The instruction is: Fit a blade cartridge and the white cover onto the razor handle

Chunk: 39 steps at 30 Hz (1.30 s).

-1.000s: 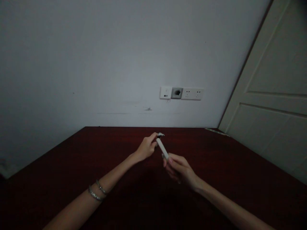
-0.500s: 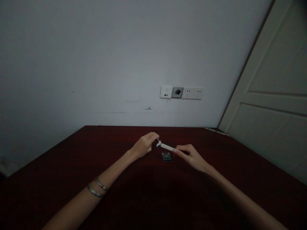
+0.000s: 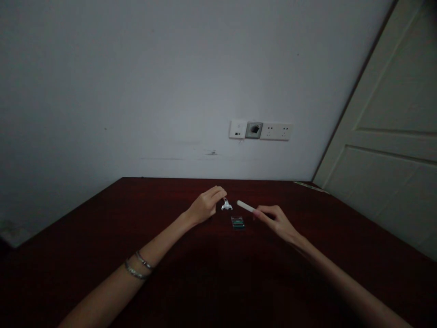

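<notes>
Here, rod [image 3: 246, 207] in right fingers [image 3: 269, 209]

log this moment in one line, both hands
left hand: holds small shiny silvery T-shaped piece | right hand: holds slim white rod, apart from silvery piece | dark red table: small clear-and-green rectangular case

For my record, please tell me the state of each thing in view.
left hand: gripping silver piece
silver piece: held, apart from white stick
right hand: gripping white stick
white stick: held near one end
small case: lying on tabletop; open or shut unclear
bracelets: worn on left forearm
double socket: nothing plugged in
</notes>
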{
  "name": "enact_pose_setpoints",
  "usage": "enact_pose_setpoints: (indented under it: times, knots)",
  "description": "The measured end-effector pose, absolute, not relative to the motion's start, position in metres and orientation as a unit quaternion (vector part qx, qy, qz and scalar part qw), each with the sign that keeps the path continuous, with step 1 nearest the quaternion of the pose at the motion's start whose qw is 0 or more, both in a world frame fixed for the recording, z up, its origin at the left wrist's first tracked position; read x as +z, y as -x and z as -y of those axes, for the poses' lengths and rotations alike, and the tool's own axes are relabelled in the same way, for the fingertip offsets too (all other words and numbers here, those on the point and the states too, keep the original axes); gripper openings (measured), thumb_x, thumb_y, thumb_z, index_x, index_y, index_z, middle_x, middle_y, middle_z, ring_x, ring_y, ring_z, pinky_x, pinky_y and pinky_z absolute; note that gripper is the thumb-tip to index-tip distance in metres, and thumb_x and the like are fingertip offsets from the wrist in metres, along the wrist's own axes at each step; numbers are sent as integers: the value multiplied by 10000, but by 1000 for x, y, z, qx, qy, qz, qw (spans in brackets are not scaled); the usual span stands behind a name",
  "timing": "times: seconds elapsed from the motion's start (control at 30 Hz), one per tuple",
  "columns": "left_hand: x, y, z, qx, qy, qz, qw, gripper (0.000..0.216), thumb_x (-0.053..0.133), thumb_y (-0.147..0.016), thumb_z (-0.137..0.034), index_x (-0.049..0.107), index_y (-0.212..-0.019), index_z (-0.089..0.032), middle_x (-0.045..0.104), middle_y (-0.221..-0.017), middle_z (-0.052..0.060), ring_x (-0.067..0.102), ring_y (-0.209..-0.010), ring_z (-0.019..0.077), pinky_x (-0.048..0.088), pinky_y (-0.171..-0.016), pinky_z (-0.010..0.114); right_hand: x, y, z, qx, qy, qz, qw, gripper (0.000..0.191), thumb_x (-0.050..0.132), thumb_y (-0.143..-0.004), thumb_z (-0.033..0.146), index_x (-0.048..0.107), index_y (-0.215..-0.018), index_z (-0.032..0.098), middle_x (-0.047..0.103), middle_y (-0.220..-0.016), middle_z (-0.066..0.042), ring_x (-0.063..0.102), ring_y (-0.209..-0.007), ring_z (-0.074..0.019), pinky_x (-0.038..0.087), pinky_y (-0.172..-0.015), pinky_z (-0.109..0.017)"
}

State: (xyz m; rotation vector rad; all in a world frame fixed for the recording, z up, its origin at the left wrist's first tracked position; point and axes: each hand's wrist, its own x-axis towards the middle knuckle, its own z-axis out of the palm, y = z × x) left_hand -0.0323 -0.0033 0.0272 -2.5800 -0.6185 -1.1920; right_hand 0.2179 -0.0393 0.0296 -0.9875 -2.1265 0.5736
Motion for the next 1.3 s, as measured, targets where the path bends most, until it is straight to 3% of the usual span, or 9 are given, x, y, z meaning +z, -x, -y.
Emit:
enact_pose_setpoints:
  times: [0.23,0.43,0.63,0.87,1.3]
  knots:
    - [26,34,2,-394,885,187,163,281,415,-800,-21,487,-1049,-130,576,-999,102,557,-1003,190,492,-893,411,33,-205,49,216,333,852,341,425,415,-863,443,570,-600,148,477,-549,16,402,-514,-98,311,-505,-224]
    - [24,35,0,-400,878,208,162,326,392,-794,7,475,-1078,-129,570,-1006,97,548,-1016,187,505,-876,400,30,-217,41,192,371,827,376,409,436,-856,438,596,-619,146,518,-560,8,442,-527,-109,321,-513,-230]
    - [26,30,5,-405,886,179,140,274,401,-811,-28,486,-1055,-122,591,-974,105,570,-978,184,524,-843,374,30,-206,48,210,337,845,358,394,431,-865,417,612,-645,146,543,-580,5,477,-545,-113,349,-533,-227]
    - [31,33,4,-478,857,146,129,273,397,-828,-16,479,-1063,-126,577,-1039,124,536,-1075,194,486,-916,426,20,-229,31,189,380,811,403,352,477,-839,417,646,-688,148,584,-615,-12,503,-561,-131,362,-522,-239]
    - [38,34,6,-479,860,124,129,266,399,-821,3,478,-1043,-121,562,-1040,127,500,-1132,210,457,-945,459,21,-224,44,132,321,835,428,278,488,-841,323,640,-695,142,612,-617,-27,530,-538,-129,383,-513,-237]
